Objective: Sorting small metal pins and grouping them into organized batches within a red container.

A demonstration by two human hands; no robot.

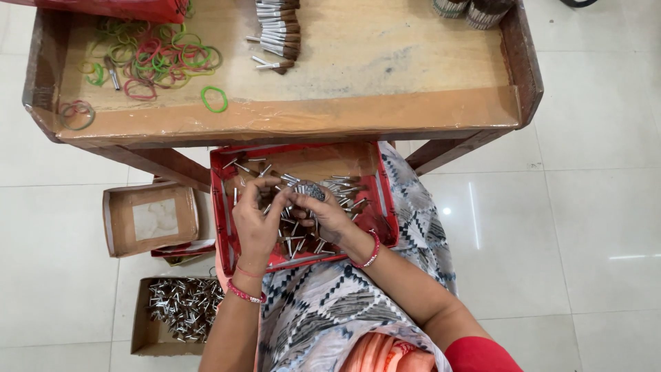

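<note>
Both hands [256, 219] [329, 215] clasp brush bundle [314, 191] above red tray [219, 207].

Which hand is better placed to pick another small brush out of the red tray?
Probably the left hand: the right hand is already gripping a bundle of small brushes, while the left's fingers hover over loose ones in the red tray.

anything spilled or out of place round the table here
One thing: a few rubber bands sit on the table's left corner edge, outside its raised rim and apart from the main pile. Otherwise nothing looks spilled.
</note>
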